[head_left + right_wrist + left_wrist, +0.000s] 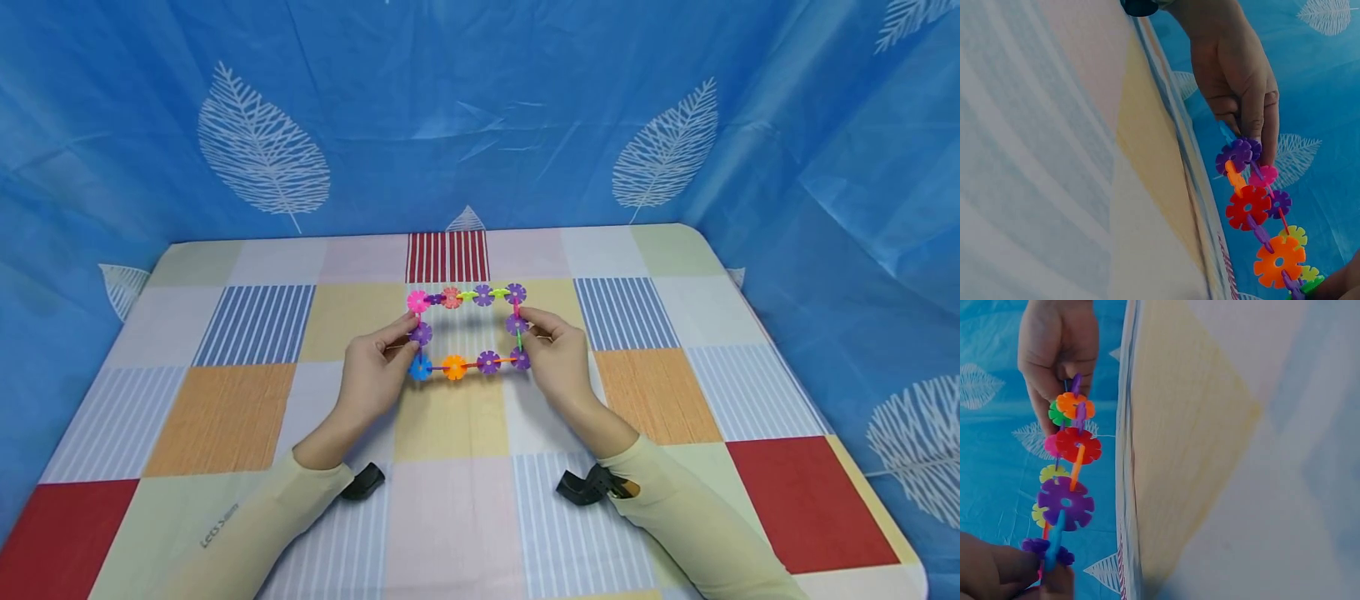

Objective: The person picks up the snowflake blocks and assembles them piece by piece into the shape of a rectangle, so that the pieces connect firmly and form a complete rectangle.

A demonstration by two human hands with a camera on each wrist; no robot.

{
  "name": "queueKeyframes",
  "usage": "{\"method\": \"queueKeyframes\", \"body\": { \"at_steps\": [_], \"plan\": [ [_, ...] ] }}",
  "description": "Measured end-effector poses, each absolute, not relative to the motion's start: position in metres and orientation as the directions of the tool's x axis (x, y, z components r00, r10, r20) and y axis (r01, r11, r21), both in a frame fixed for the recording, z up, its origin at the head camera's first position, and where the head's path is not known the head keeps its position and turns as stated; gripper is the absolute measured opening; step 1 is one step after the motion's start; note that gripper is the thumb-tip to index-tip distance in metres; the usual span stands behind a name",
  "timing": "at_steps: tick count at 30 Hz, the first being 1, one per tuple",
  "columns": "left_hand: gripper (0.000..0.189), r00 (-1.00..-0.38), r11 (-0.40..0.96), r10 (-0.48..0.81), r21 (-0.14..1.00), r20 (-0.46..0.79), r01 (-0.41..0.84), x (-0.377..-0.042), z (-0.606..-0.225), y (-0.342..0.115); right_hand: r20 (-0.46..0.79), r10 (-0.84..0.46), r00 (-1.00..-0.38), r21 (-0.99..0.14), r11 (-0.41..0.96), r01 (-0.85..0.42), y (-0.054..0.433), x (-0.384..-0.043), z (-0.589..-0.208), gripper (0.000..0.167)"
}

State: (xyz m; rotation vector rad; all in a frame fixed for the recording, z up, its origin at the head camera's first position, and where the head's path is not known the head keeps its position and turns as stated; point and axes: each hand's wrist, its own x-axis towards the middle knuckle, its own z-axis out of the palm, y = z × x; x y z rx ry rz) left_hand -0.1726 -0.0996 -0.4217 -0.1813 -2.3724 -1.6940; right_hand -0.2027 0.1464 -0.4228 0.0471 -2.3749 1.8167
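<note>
Interlocking plastic snowflake discs are joined edge to edge into a rectangular frame (454, 367), held upright above the table. Its discs are purple, pink, orange, blue, red and yellow-green, set alternately face-on and edge-on. My left hand (372, 372) pinches the frame's left side near a purple disc (422, 333). On the opposite side, my right hand (560, 360) grips the frame between thumb and fingers, by another purple disc (516, 325). The left wrist view shows a large purple disc (1066, 503) close to the left fingertips. In the right wrist view, an orange disc (1279, 262) is near the right fingers.
A patchwork-patterned cloth (450, 517) covers the table under both forearms. Blue curtains (480, 108) with white leaf prints hang behind it and along the sides. Black camera mounts sit at the left wrist (363, 482) and the right wrist (588, 486).
</note>
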Motion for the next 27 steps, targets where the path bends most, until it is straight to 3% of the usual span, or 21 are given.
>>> {"method": "queueKeyframes", "body": {
  "at_steps": [15, 27],
  "plan": [
    [0.057, -0.968, 0.553, 0.192, 0.797, 0.161, 0.242, -0.174, -0.432, -0.107, 0.114, -0.089, -0.990, -0.818, 0.557, -0.144, 0.152, -0.207, -0.433, 0.039],
    [0.057, -0.962, 0.629, 0.262, 0.743, 0.076, 0.230, -0.174, -0.428, -0.107, 0.059, -0.138, -0.989, -0.769, 0.626, -0.133, 0.161, -0.207, -0.432, 0.034]
  ]
}}
